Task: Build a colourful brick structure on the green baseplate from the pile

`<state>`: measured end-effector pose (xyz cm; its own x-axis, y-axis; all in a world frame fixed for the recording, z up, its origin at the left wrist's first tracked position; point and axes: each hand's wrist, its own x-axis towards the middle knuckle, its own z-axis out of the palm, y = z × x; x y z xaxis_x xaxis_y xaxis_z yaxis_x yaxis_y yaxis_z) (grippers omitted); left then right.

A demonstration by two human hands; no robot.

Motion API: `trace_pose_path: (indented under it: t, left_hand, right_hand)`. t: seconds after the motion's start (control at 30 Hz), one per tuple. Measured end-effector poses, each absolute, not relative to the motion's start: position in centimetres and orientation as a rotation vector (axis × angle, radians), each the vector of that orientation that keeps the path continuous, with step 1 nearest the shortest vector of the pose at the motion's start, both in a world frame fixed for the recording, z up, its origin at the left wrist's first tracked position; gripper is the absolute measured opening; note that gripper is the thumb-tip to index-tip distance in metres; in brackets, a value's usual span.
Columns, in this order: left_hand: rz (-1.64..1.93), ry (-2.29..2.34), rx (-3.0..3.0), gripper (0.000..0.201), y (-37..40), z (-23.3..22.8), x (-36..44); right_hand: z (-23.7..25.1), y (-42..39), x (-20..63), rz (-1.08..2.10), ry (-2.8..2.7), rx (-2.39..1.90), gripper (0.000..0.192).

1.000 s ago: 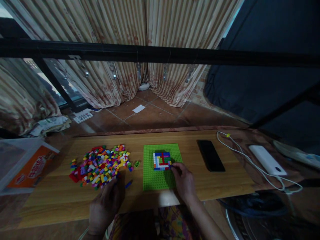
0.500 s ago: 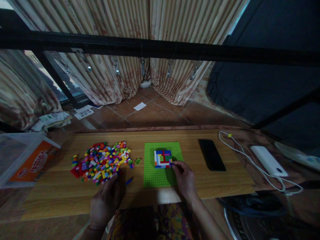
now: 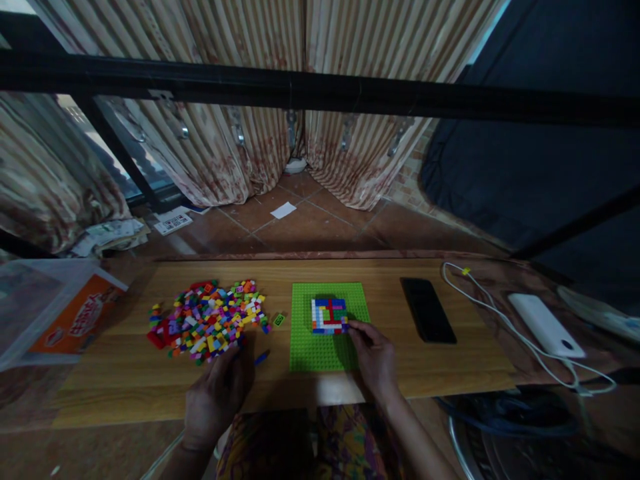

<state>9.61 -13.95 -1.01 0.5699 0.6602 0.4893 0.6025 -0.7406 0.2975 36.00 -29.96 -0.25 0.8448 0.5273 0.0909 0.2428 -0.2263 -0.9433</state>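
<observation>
I am looking down at a wooden worktop (image 3: 400,373) where 2 bare hands are working with small plastic bricks. My right hand (image 3: 374,357) is resting on the green baseplate (image 3: 325,350), which is lying near the middle of the worktop toward its front edge. Its fingertips (image 3: 353,327) are touching the right side of the small square of bricks (image 3: 329,315) already pressed onto the plate. The fingers look pinched together there, but I cannot tell whether they are gripping a brick or only pressing on the square.

My left hand (image 3: 216,393) is lying at the front edge, fingers loosely spread and grasping nothing that I can see, just at the near rim of the loose brick pile (image 3: 207,320) on the left half of the worktop. 1 blue brick (image 3: 259,359) and 1 green brick (image 3: 279,320) are lying apart between pile and plate.

Judging by the plate, the work is at an early stage: the square is covering only a small patch, most studs are bare, and the pile is large.

A black phone (image 3: 428,310) is lying right of the plate, and a white power bank (image 3: 545,325) with its cable (image 3: 500,320) is sitting toward the right end.
</observation>
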Motion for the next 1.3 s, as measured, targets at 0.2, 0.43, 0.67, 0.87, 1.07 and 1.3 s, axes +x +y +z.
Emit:
trace_pose_path:
  t: [0.2,0.43,0.67,0.87,1.07,1.3]
  left_hand:
    - [0.899,1.094,2.689,0.027,-14.0,-1.2,9.6]
    - [0.881,1.097,2.693,0.028,-14.1,-1.2,9.5]
    - [0.887,1.099,2.698,0.027,-14.1,-0.9,9.7]
    - [0.867,1.128,2.695,0.028,-14.1,-1.4,9.5]
    - [0.846,1.136,2.659,0.027,-14.3,-1.1,9.6]
    - [0.875,1.108,2.693,0.028,-14.0,-1.5,9.5]
  right_hand:
    - [-0.6,-30.3,36.2,0.299,-0.562,-1.834,0.032]
    - [0.5,-29.4,36.8,0.306,-0.539,-1.852,0.039]
    - [0.6,-28.7,37.3,0.371,-0.525,-1.897,0.039]
    - [0.9,-28.7,37.4,0.398,-0.535,-1.904,0.035]
    - [0.7,-28.6,37.5,0.419,-0.519,-1.901,0.036]
    - [1.5,-28.8,38.3,0.577,-0.397,-1.812,0.042]
